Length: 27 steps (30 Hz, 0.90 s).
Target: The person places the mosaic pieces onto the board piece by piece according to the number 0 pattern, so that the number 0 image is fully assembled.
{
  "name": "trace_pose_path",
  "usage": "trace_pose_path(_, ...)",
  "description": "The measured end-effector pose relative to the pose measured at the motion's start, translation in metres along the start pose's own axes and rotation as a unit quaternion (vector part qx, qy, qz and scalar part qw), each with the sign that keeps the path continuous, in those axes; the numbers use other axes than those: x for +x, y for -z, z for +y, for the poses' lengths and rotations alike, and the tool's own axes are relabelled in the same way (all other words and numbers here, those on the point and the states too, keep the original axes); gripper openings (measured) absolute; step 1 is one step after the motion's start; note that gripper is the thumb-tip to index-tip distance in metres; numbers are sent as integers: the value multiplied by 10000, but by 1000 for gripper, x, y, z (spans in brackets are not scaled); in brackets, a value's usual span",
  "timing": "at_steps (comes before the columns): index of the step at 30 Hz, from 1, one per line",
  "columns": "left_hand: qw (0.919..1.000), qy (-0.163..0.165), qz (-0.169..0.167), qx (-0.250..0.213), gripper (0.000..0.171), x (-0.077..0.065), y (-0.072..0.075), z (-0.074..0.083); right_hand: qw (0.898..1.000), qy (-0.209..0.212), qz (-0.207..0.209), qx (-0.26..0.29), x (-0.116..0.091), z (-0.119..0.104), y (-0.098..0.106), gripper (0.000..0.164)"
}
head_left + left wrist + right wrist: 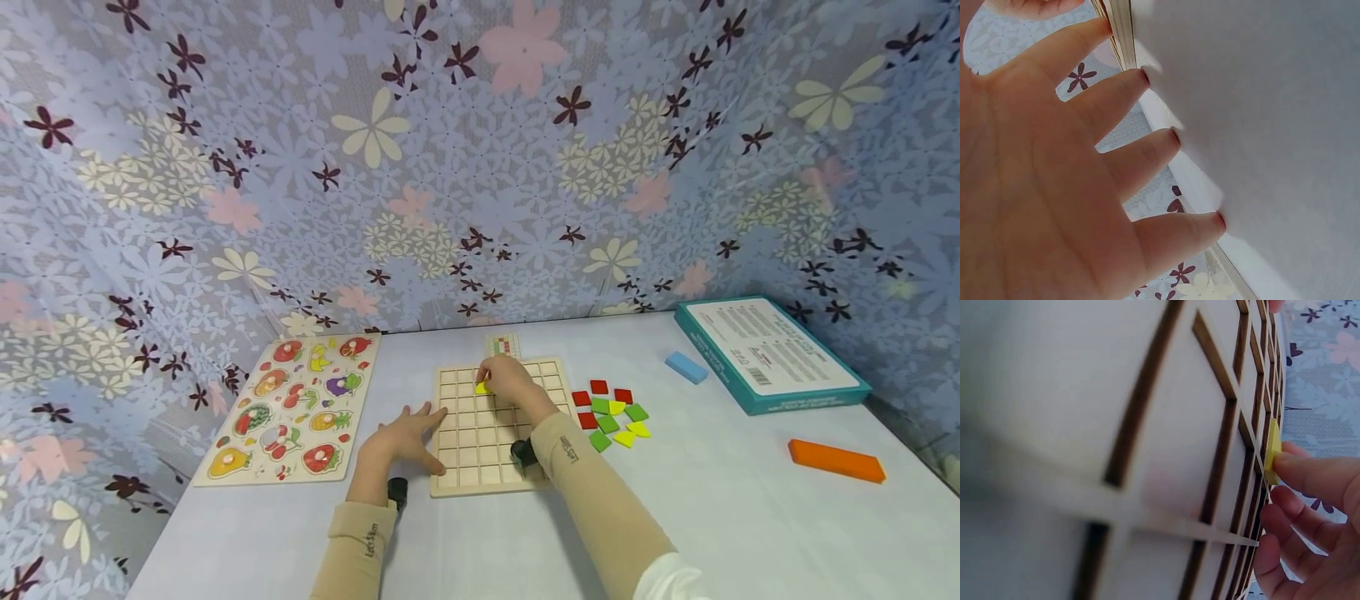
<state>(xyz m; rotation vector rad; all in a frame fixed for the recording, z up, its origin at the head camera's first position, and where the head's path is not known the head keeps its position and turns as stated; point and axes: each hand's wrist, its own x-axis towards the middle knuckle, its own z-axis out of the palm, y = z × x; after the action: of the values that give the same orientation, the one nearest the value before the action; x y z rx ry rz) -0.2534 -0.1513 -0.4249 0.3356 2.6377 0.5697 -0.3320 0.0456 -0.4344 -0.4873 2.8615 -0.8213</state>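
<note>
Your right hand point(510, 382) pinches a yellow tile point(1272, 450) between thumb and fingers, at the far part of the gridded wooden board point(468, 458), left of its middle; a fingertip grip presumably suits so small a piece. Your left hand point(401, 437) is spread wide and grips nothing: one finger meets the board's left side and other fingertips rest on the bench point(465, 550), probably to brace the board.

The loose tiles lie just right of the board, likely within easy reach of your right hand. The pattern card point(491, 343) sits beyond the far edge, perhaps so you can look at it over the grid.

Counting those loose tiles, you have four red tiles point(582, 398), four green tiles point(607, 423) and three yellow tiles point(638, 429); the pinched one makes twelve in view. Farther out are one fruit puzzle board point(292, 417) at left, and at right one teal-sided box point(772, 354), one blue block point(686, 367) and one orange block point(837, 461).
</note>
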Motion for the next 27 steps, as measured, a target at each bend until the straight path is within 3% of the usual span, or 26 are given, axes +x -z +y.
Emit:
trace_pose_path(18, 10000, 39, -39, -35, 93, 1, 1, 1, 9933, -76, 62, -1150, 5, -11, 1, 14)
trace_pose_path(27, 10000, 71, -15, -61, 93, 0, 0, 1, 9981, -117, -65, -596, 2, -5, 2, 24)
